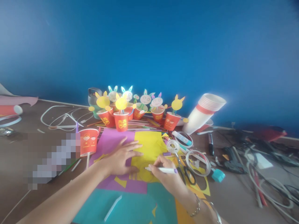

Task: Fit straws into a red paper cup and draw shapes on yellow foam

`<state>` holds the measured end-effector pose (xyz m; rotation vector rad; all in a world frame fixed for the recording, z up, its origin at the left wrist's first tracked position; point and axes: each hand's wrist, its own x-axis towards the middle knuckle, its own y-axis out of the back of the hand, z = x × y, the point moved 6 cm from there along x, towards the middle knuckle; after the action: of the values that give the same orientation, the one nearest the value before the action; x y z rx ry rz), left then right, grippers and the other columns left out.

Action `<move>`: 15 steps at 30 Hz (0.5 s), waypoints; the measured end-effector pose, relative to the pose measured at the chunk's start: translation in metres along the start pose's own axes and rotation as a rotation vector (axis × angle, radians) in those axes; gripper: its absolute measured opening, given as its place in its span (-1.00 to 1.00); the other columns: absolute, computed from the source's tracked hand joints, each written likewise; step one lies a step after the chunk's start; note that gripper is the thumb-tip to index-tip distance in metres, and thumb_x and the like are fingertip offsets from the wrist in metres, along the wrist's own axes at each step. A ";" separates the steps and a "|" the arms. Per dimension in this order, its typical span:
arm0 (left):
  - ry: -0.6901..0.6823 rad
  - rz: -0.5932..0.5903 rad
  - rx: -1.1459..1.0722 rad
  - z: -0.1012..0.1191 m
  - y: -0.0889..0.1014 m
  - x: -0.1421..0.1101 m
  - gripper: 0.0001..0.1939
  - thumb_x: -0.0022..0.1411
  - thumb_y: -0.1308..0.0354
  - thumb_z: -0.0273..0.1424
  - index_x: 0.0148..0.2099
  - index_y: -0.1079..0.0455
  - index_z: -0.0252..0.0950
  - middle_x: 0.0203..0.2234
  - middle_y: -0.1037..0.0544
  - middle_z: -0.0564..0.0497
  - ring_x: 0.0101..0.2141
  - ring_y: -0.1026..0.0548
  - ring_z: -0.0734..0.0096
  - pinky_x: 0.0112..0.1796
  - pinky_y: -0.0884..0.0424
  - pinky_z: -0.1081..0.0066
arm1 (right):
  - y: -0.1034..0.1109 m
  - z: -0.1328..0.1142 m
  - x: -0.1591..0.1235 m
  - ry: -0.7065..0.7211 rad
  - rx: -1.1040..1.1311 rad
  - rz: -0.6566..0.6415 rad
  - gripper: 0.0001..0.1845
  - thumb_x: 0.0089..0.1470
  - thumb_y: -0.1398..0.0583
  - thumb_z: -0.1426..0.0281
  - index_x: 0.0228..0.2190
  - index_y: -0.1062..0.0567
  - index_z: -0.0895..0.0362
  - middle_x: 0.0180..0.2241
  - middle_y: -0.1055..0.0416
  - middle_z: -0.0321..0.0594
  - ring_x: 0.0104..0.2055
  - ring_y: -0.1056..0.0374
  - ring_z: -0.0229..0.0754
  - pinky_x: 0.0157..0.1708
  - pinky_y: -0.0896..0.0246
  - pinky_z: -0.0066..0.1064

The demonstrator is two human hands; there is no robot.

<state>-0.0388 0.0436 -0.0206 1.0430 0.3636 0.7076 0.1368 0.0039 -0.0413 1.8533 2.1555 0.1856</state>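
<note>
My left hand lies flat with spread fingers, partly on a purple sheet and partly on a yellow sheet. In my right hand is a white marker with a purple end, its tip at the yellow sheet. Faint drawn outlines show on the yellow paper near the tip. A loose purple cap lies just beyond that hand. Close by on the right are black-handled scissors and a roll of clear tape. Under the sheets lies a teal sheet.
Red paper cups with yellow and white rabbit figures stand along the back. A leaning stack of white cups is at right, near a glue stick, a black marker and coiled cables. Another red cup stands left.
</note>
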 end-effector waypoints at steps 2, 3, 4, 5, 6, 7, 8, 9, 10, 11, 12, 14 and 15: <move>-0.004 0.002 0.004 0.000 0.000 0.000 -0.43 0.08 -0.28 -0.04 0.12 -0.41 -0.10 0.24 -0.29 -0.10 0.24 -0.20 -0.04 0.27 0.26 -0.11 | 0.000 -0.001 -0.001 -0.003 0.003 -0.004 -0.68 0.01 -0.23 0.23 -0.59 -0.24 0.06 -0.66 -0.20 -0.42 -0.61 -0.09 -0.31 -0.62 0.00 -0.49; -0.008 0.007 0.004 0.000 0.001 0.000 -0.43 0.09 -0.27 -0.03 0.12 -0.41 -0.10 0.24 -0.30 -0.10 0.24 -0.21 -0.03 0.28 0.24 -0.09 | 0.000 -0.002 -0.001 0.000 0.003 -0.003 -0.68 0.00 -0.23 0.22 -0.59 -0.24 0.06 -0.66 -0.20 -0.42 -0.61 -0.09 -0.32 -0.62 0.00 -0.49; -0.012 0.012 0.003 0.001 0.001 0.000 -0.43 0.09 -0.27 -0.03 0.11 -0.41 -0.10 0.24 -0.31 -0.10 0.24 -0.21 -0.02 0.28 0.23 -0.08 | 0.000 -0.002 -0.001 0.005 0.001 -0.002 -0.68 0.00 -0.23 0.22 -0.59 -0.24 0.06 -0.66 -0.20 -0.42 -0.60 -0.10 -0.31 -0.62 -0.02 -0.49; -0.015 0.016 0.002 0.001 0.001 0.000 -0.43 0.09 -0.27 -0.03 0.11 -0.41 -0.11 0.23 -0.31 -0.10 0.24 -0.21 -0.02 0.28 0.22 -0.07 | 0.000 -0.003 -0.001 0.011 -0.004 0.002 -0.68 0.00 -0.23 0.22 -0.60 -0.24 0.06 -0.66 -0.21 -0.42 -0.60 -0.10 -0.31 -0.62 -0.03 -0.49; -0.018 0.018 0.001 0.001 0.001 0.000 -0.43 0.09 -0.27 -0.03 0.11 -0.42 -0.11 0.23 -0.31 -0.10 0.24 -0.21 -0.01 0.28 0.22 -0.06 | 0.000 -0.004 -0.001 0.017 -0.013 0.008 -0.69 -0.01 -0.23 0.23 -0.60 -0.25 0.06 -0.66 -0.21 -0.41 -0.60 -0.11 -0.31 -0.62 -0.04 -0.49; -0.018 0.020 0.000 0.001 0.000 0.000 -0.43 0.08 -0.27 -0.03 0.11 -0.42 -0.11 0.24 -0.31 -0.10 0.24 -0.21 -0.01 0.28 0.22 -0.06 | 0.000 -0.005 -0.001 0.021 -0.024 0.014 -0.69 -0.01 -0.23 0.23 -0.60 -0.25 0.06 -0.66 -0.22 -0.41 -0.60 -0.12 -0.30 -0.63 -0.05 -0.49; -0.018 0.020 0.000 0.001 0.000 0.000 -0.43 0.08 -0.27 -0.03 0.11 -0.42 -0.11 0.24 -0.31 -0.10 0.24 -0.21 -0.01 0.28 0.22 -0.06 | 0.001 -0.005 -0.001 0.025 -0.037 0.020 -0.69 -0.01 -0.23 0.23 -0.60 -0.25 0.06 -0.66 -0.22 -0.41 -0.60 -0.13 -0.30 -0.63 -0.05 -0.48; -0.018 0.019 0.000 0.000 0.000 0.000 -0.43 0.08 -0.27 -0.02 0.11 -0.41 -0.10 0.24 -0.31 -0.09 0.24 -0.21 -0.01 0.28 0.23 -0.06 | 0.001 -0.006 -0.001 0.029 -0.049 0.026 -0.70 -0.01 -0.23 0.24 -0.60 -0.25 0.05 -0.66 -0.22 -0.41 -0.60 -0.13 -0.29 -0.64 -0.05 -0.48; -0.015 0.018 0.001 0.000 0.000 0.000 -0.43 0.08 -0.27 -0.02 0.11 -0.41 -0.10 0.24 -0.31 -0.09 0.24 -0.21 -0.02 0.28 0.23 -0.06 | 0.001 -0.006 -0.001 0.033 -0.060 0.032 -0.70 -0.01 -0.23 0.24 -0.60 -0.25 0.05 -0.67 -0.23 -0.41 -0.61 -0.13 -0.29 -0.64 -0.05 -0.48; -0.012 0.017 0.001 0.000 0.000 0.001 -0.42 0.08 -0.28 -0.02 0.11 -0.42 -0.10 0.24 -0.31 -0.09 0.24 -0.21 -0.02 0.28 0.23 -0.07 | 0.001 -0.007 -0.001 0.039 -0.070 0.036 -0.70 -0.01 -0.23 0.25 -0.61 -0.25 0.05 -0.67 -0.22 -0.41 -0.61 -0.13 -0.29 -0.64 -0.05 -0.48; -0.009 0.015 0.002 0.000 0.000 0.001 -0.42 0.08 -0.28 -0.03 0.12 -0.41 -0.10 0.24 -0.31 -0.09 0.24 -0.21 -0.02 0.28 0.23 -0.07 | 0.001 -0.007 -0.001 0.046 -0.079 0.039 -0.71 0.00 -0.23 0.25 -0.61 -0.25 0.05 -0.67 -0.22 -0.41 -0.61 -0.13 -0.29 -0.64 -0.05 -0.47; -0.005 0.010 0.004 0.001 0.000 0.001 -0.43 0.08 -0.28 -0.04 0.12 -0.41 -0.10 0.24 -0.30 -0.09 0.24 -0.21 -0.02 0.28 0.23 -0.07 | 0.002 -0.007 -0.001 0.051 -0.094 0.037 -0.71 0.00 -0.22 0.26 -0.60 -0.25 0.05 -0.67 -0.22 -0.41 -0.61 -0.13 -0.29 -0.64 -0.06 -0.47; -0.003 0.006 0.005 0.001 0.001 0.001 -0.43 0.09 -0.28 -0.04 0.12 -0.41 -0.10 0.24 -0.30 -0.09 0.24 -0.21 -0.02 0.28 0.23 -0.07 | 0.002 -0.006 -0.001 0.050 -0.101 0.033 -0.71 0.01 -0.21 0.25 -0.60 -0.24 0.05 -0.66 -0.21 -0.41 -0.60 -0.13 -0.29 -0.64 -0.06 -0.47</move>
<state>-0.0380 0.0435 -0.0196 1.0499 0.3595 0.7112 0.1365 0.0039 -0.0348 1.8475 2.1076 0.3448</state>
